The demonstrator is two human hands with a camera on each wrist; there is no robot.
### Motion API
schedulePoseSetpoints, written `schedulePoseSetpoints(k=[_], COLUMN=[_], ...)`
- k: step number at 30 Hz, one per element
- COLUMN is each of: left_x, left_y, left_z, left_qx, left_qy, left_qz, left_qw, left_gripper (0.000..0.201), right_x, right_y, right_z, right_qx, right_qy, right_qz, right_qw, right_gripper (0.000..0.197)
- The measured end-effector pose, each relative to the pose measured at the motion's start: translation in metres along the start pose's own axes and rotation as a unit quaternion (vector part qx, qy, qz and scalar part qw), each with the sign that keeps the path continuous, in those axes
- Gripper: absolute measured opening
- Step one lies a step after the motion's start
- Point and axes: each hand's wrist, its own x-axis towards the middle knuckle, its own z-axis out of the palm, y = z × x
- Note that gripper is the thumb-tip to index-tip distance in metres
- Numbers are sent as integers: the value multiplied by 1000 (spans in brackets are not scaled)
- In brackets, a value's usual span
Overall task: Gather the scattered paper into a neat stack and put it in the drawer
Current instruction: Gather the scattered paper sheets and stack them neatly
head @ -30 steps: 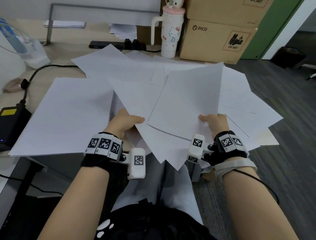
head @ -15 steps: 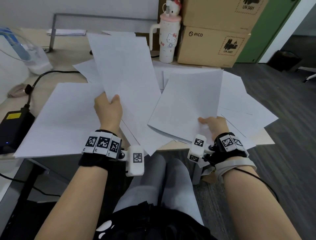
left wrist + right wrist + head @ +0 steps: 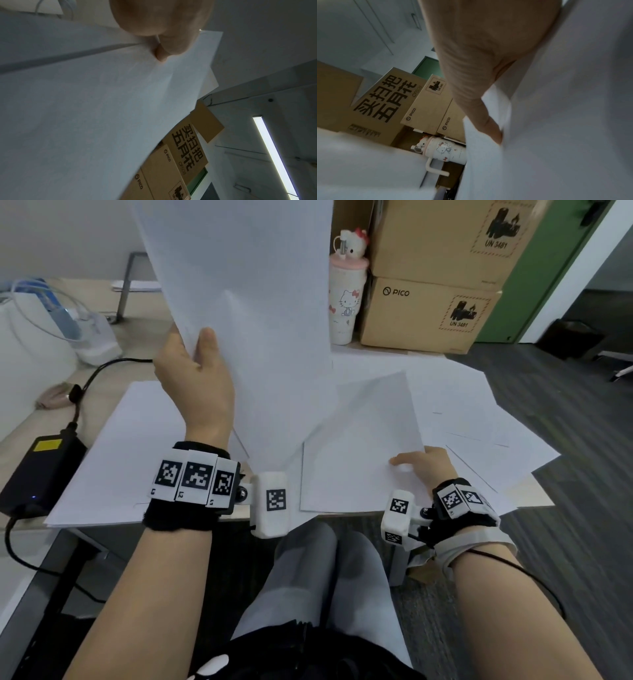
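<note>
Pinching raised sheets (image 3: 246, 313) upright between thumb and fingers (image 3: 160, 54), the left hand (image 3: 197, 385) is holding them above the surface (image 3: 20, 436). The right hand (image 3: 423, 469) is gripping another sheet (image 3: 359, 453), thumb on top, over scattered paper (image 3: 479, 412) lying beyond its fingers.

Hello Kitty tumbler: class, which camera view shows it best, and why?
The head view: the Hello Kitty tumbler stands upright beside the cardboard boxes, only its left edge hidden by lifted paper. The right wrist view shows it sideways, handle visible. The left wrist view misses it.
</note>
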Motion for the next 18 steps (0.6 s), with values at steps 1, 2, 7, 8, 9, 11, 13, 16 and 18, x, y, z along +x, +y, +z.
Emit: schedulePoseSetpoints(k=[1, 2, 7, 8, 9, 11, 13, 16, 18], left_x=[2, 4, 1, -1, -3, -9, -15, -23, -27], left_y=[3, 4, 3, 2, 1, 1, 0, -4, -10], left_z=[1, 2, 13, 16, 19, 25, 30, 33, 32], left_qx=[-14, -23, -72, -77, -83, -96, -116, -151, -166], left_qy=[-5, -11, -76, -89, -101, -127, -160, -204, -222], left_qz=[5, 7, -38, -45, -53, -68, -80, -96, -114], left_qw=[1000, 1000, 994, 992, 990, 985, 977, 963, 954], left_gripper=[14, 15, 13, 15, 17, 18, 10, 9, 6], right_x=[0, 2, -2, -7, -14, -31, -42, -46, -43], right_y=[0, -1, -20, -30, -40, -59, -71, -73, -66], right_z=[0, -1, -2, -2, -3, -5, -5, -1, 0], right_qx=[-23, -47, -54, -8, 54, 166, 216, 248, 257], right_qy=[9, 24, 118, 112, 87, -1, -64, -58, -49], right_qz=[-4, -10, -123, -157, -184, -217, -261, -288, -277], right_qw=[1000, 999, 984, 981, 977, 962, 939, 923, 925], right_gripper=[25, 32, 48, 40, 40, 41, 25, 3, 8])
